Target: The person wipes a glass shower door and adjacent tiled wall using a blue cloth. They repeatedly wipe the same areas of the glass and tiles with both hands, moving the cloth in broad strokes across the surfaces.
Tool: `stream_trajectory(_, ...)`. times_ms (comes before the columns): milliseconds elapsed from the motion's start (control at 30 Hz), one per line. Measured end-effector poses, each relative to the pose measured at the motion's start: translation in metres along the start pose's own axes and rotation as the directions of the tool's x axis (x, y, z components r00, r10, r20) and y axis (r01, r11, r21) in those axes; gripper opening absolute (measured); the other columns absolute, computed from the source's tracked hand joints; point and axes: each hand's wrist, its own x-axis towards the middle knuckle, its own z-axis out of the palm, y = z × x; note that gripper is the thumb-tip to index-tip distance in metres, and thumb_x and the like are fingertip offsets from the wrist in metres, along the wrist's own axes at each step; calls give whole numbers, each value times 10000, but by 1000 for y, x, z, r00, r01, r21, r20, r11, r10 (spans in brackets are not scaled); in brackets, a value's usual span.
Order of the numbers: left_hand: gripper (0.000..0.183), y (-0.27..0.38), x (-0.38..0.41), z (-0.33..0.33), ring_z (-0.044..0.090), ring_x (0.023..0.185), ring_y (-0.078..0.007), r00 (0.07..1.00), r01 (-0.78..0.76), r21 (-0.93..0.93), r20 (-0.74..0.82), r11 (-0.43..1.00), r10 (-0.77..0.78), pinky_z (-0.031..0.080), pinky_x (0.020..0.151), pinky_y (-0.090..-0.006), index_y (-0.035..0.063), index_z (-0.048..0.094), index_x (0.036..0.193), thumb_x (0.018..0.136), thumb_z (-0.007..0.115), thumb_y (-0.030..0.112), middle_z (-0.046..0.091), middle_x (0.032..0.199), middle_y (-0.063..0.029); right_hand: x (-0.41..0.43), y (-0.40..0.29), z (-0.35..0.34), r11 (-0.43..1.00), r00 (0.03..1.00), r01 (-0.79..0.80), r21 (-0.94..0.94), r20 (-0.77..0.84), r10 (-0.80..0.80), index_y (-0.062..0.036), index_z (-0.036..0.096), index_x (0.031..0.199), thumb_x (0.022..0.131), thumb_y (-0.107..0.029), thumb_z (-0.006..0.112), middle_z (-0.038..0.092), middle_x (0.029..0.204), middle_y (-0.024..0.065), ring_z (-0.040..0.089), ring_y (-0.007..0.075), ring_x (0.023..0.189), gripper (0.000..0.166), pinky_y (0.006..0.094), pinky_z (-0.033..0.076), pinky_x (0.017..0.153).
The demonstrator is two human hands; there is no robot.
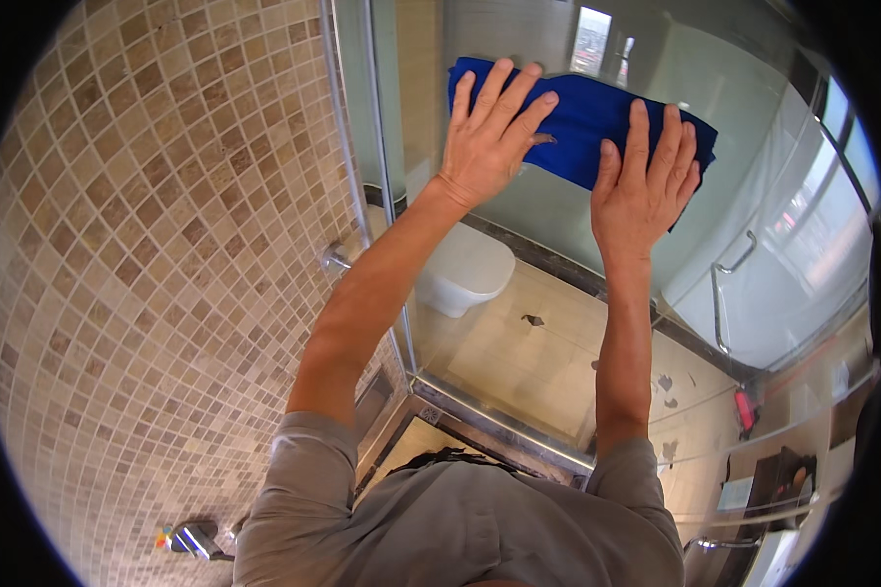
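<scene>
Upright before me is a clear glass panel (550, 209). A folded blue cloth (578, 125) lies flat against it, slanting down to the right. My left hand (488, 147) presses the cloth's left part with fingers spread. Over the right part, my right hand (639, 191) is laid flat, fingertips near the upper edge and thumb apart. Together the hands hold the cloth to the glass, and the cloth under the palms is hidden.
Mosaic tiles cover the wall (154, 205) at left, where a chrome fitting (336, 257) juts by my left forearm. Beyond the glass are a white toilet (470, 264) and a chrome handle (716, 308). A metal-edged sill (506, 422) crosses below; a shower fitting (194, 539) sits lower left.
</scene>
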Motion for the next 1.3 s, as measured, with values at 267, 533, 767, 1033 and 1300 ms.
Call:
stream_trajectory(267, 460, 48, 1, -41, 575, 1345, -366, 996, -12, 286, 87, 958, -13, 271, 1171, -623, 19, 682, 1251, 840, 781, 199, 642, 1414, -144, -18, 8, 4, 947, 995, 56, 315, -98, -27, -146, 787, 1124, 893, -178, 754, 684, 1148, 49, 616, 305, 1187, 235, 479, 402, 1039)
stream_trajectory(533, 326, 81, -6, -121, 638, 1309, -303, 965, -220, 730, 259, 647, 36, 252, 1190, -635, 122, 749, 1209, 996, 638, 343, 712, 1350, -80, -36, -37, 11, 717, 946, 61, 694, -270, 181, -146, 812, 1079, 888, -143, 783, 698, 1144, 83, 639, 344, 1174, 193, 521, 381, 1068)
stream_trajectory(767, 340, 81, 16, -203, 591, 1373, -286, 956, -290, 917, 292, 273, 35, 132, 1274, -591, 141, 733, 1244, 997, 655, 362, 708, 1366, -56, 7, -129, 22, 403, 834, 219, 888, -385, 394, -155, 801, 1085, 892, -152, 775, 709, 1173, 74, 628, 332, 1200, 195, 468, 398, 1024)
stream_trajectory(1033, 384, 51, 3, -260, 543, 1414, -301, 956, -258, 962, 268, 92, -122, 143, 1270, -529, 137, 710, 1296, 1048, 574, 398, 660, 1439, -65, 34, -231, 40, 87, 834, 370, 925, -372, 407, -138, 776, 1088, 818, -57, 783, 709, 1114, 83, 672, 332, 1102, 282, 453, 492, 877)
stream_trajectory(1300, 756, -16, -74, -275, 212, 1588, -356, 773, -165, 957, 276, 238, -572, 76, 1239, -643, 184, 463, 1578, 954, 643, 571, 272, 1723, -89, -38, -299, 103, 195, 993, -8, 981, 31, -117, -90, 514, 1504, 969, -283, 727, 357, 1616, 220, 389, 489, 1440, 607, 570, 415, 1123)
